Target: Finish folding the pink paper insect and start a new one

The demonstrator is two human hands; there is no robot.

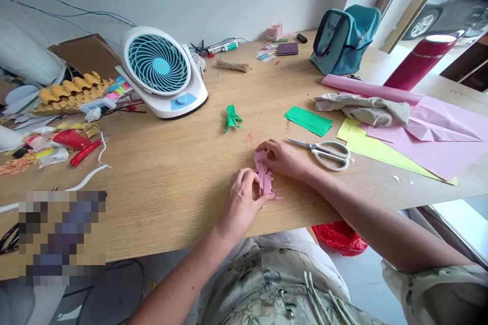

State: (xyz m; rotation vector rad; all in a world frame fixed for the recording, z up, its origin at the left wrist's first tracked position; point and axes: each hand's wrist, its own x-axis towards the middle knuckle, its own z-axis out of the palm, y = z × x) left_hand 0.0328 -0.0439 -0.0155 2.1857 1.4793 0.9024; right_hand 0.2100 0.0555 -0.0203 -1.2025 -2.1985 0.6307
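Note:
A pink folded-paper figure (264,181) with thin, pointed strips sticking out lies near the table's front edge. My left hand (244,198) is closed around its lower left side, thumb at the bottom end. At its upper end, my right hand (280,157) pinches the paper between thumb and fingers. Fingers cover parts of the figure. Farther back stands a green folded-paper figure (231,118) with thin legs. Scissors with white handles (331,155) rest just right of my right hand, blades pointing left. Beyond them lie green paper strips (308,121).
A white fan (160,68) stands back left, with clutter and a red cup (71,139) farther left. Pink sheets (438,150), a yellow sheet (396,155) and a grey cloth (366,107) lie right. Behind are a teal bag (343,43) and a red flask (419,63).

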